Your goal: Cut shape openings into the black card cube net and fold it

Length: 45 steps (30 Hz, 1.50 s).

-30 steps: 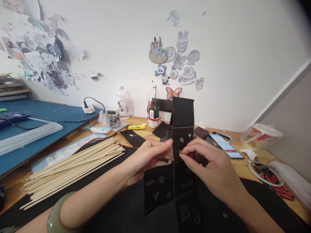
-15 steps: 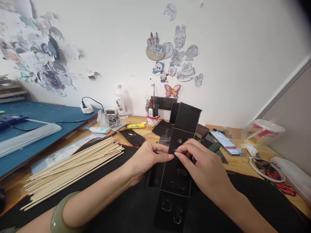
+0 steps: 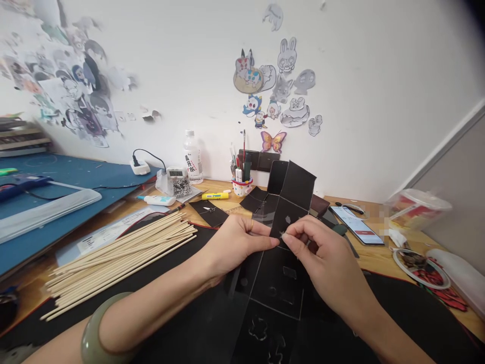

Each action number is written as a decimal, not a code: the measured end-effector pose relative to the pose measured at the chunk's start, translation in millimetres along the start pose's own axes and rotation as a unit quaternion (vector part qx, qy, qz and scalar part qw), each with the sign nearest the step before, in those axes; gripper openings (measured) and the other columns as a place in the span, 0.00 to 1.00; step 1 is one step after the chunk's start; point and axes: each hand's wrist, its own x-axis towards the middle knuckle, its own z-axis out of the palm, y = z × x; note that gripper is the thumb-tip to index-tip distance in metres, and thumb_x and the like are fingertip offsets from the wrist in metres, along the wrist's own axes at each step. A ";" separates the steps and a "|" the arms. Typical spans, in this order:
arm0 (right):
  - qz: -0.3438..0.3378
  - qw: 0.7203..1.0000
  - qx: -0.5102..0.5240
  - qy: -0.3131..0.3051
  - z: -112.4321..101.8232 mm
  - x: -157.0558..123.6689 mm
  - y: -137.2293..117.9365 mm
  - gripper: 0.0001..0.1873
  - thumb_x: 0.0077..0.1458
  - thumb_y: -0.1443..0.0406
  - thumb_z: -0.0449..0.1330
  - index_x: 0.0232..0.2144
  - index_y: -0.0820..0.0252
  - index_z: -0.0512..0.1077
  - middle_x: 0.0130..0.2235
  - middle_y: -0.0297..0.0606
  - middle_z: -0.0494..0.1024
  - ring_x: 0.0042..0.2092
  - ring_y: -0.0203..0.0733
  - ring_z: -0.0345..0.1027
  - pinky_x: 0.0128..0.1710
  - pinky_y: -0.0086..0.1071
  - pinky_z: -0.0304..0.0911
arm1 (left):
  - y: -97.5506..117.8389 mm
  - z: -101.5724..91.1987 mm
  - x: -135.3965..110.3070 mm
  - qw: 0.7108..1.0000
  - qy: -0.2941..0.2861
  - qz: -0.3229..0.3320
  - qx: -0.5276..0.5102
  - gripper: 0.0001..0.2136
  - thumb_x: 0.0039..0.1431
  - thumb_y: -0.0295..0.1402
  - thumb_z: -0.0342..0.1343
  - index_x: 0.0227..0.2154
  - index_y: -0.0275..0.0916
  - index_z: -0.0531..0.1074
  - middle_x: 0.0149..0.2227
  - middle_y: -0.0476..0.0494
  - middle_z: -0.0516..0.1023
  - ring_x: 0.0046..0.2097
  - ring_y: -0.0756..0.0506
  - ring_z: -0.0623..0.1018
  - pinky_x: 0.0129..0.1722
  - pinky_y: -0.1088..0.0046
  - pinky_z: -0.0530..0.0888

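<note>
While both hands meet above the black mat (image 3: 151, 293), the card (image 3: 299, 186) fills the space between and beyond them. It is a large black sheet scored into square panels. Its near end lies on the mat under the wrists, and its far end stands up past the fingertips. Small shapes are cut out of several panels. Left of the left hand, well apart, lies a bundle of sticks (image 3: 121, 255). The left hand (image 3: 235, 242) pinches the card at the left edge of a middle panel. The right hand (image 3: 328, 265) closes thumb and forefinger on the same panel, just beside the left fingertips, at a small cut-out. Whether a scrap sits between those two fingers is too small to tell. Beyond the right hand, near it, lies a phone (image 3: 358, 225). The card looks light and fairly stiff, yet it likely bends readily at the scores and is weak around the holes. Uncut panel edges seem the safest places to hold it.
</note>
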 end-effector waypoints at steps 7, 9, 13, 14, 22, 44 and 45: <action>0.012 1.000 0.028 0.004 3.2 0.1 -7.3 0.09 0.55 0.62 0.51 0.23 0.58 0.64 0.25 0.31 0.66 0.26 0.34 0.59 0.24 0.28 0.55 | 6.2 -3.0 -1.4 1.000 0.011 0.015 0.009 0.07 0.41 0.33 0.62 0.25 0.35 0.76 0.25 0.47 0.77 0.25 0.51 0.72 0.25 0.78 0.68; 0.018 0.999 0.037 0.001 2.7 2.4 -4.8 0.09 0.54 0.62 0.52 0.23 0.58 0.64 0.25 0.31 0.66 0.26 0.34 0.59 0.24 0.29 0.55 | 6.2 -4.0 -2.7 1.000 0.008 0.019 0.018 0.06 0.41 0.33 0.62 0.23 0.35 0.76 0.24 0.47 0.77 0.25 0.51 0.73 0.25 0.78 0.68; 0.080 0.989 0.064 0.106 -15.6 13.0 11.9 0.09 0.52 0.59 0.53 0.23 0.56 0.65 0.18 0.29 0.61 0.21 0.35 0.56 0.21 0.30 0.52 | 4.5 -6.0 -7.6 0.999 -0.024 -0.033 0.025 0.06 0.42 0.30 0.61 0.26 0.35 0.77 0.27 0.44 0.78 0.28 0.48 0.75 0.30 0.74 0.71; 0.095 0.977 0.087 0.168 -23.8 16.0 16.5 0.09 0.51 0.59 0.54 0.23 0.56 0.64 0.17 0.29 0.59 0.20 0.35 0.54 0.21 0.30 0.51 | 3.8 -6.5 -8.4 0.998 -0.034 -0.046 0.021 0.07 0.42 0.30 0.61 0.27 0.35 0.77 0.28 0.44 0.78 0.29 0.48 0.76 0.31 0.73 0.71; 0.059 0.961 0.000 0.268 -69.1 31.6 63.2 0.10 0.50 0.58 0.56 0.24 0.57 0.67 0.23 0.37 0.66 0.27 0.40 0.60 0.28 0.35 0.55 | 2.3 -6.5 -4.3 0.998 -0.038 -0.010 -0.048 0.10 0.42 0.32 0.63 0.29 0.34 0.74 0.27 0.44 0.77 0.29 0.50 0.75 0.30 0.77 0.71; 0.153 0.944 0.244 -0.162 -30.9 17.9 19.0 0.12 0.47 0.58 0.58 0.29 0.61 0.73 0.26 0.37 0.75 0.30 0.41 0.69 0.32 0.35 0.65 | 12.1 -16.2 -0.7 0.992 -0.091 -0.008 -0.083 0.11 0.51 0.31 0.55 0.38 0.34 0.73 0.36 0.41 0.77 0.38 0.48 0.76 0.38 0.75 0.69; 0.145 0.946 0.233 -0.170 -31.4 18.2 20.6 0.12 0.47 0.58 0.58 0.27 0.61 0.72 0.25 0.36 0.74 0.29 0.40 0.68 0.30 0.34 0.64 | 12.4 -18.3 0.9 0.994 -0.083 0.000 -0.073 0.11 0.51 0.32 0.55 0.37 0.34 0.73 0.36 0.41 0.77 0.39 0.48 0.75 0.39 0.76 0.69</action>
